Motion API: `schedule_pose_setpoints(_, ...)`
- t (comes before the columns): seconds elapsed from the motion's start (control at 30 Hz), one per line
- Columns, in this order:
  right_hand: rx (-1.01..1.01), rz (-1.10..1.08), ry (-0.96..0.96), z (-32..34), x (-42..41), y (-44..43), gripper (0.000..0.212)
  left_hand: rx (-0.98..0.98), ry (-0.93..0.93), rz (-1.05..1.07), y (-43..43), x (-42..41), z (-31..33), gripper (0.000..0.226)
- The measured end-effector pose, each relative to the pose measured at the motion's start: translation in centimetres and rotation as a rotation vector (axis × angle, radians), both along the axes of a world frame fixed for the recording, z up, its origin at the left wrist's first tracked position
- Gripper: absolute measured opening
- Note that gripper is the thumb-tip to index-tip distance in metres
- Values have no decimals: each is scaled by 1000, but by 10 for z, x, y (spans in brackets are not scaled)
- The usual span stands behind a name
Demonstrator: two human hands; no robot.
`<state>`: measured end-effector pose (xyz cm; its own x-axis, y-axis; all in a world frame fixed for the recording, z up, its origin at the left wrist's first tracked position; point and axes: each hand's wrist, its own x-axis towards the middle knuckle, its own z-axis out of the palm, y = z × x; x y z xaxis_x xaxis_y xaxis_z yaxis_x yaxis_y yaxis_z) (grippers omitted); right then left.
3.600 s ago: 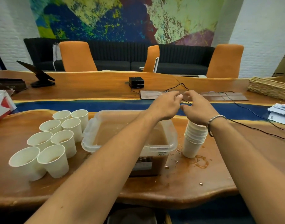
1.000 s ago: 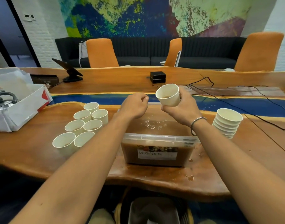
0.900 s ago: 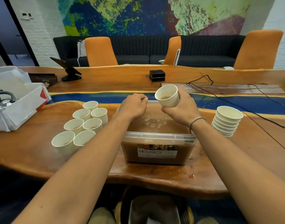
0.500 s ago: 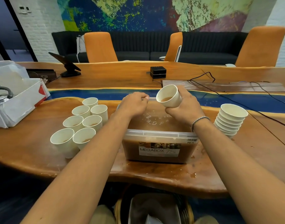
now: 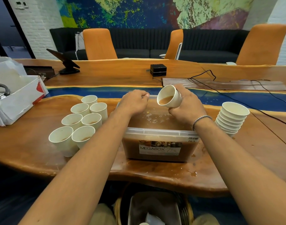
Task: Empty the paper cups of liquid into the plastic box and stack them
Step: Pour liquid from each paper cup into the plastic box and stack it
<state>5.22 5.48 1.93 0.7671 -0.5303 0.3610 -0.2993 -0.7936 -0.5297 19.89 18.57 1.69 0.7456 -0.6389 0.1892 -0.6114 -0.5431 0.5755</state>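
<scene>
In the head view, a paper cup (image 5: 169,99) of brown liquid is being grasped round its wall by the right grip (image 5: 186,108). It is being held tilted with its mouth over the plastic box (image 5: 160,132), seemingly so the pour lands inside the rim. The left grip (image 5: 134,104) is being rested, fingers curled, at the box's far left rim, probably to steady it; whether the rim is being clasped cannot be told. Seven filled cups (image 5: 80,120) are being left clustered just left of the box and the emptied stack (image 5: 231,117) just right. Open counter (image 5: 25,148) is being left mostly along the spill-marked near edge.
</scene>
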Motion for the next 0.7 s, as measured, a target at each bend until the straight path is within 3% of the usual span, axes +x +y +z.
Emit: schedule_pose_setpoints(0.7, -90, -25, 87, 1, -1, 4, 75, 2, -2, 0, 2, -3, 1, 39)
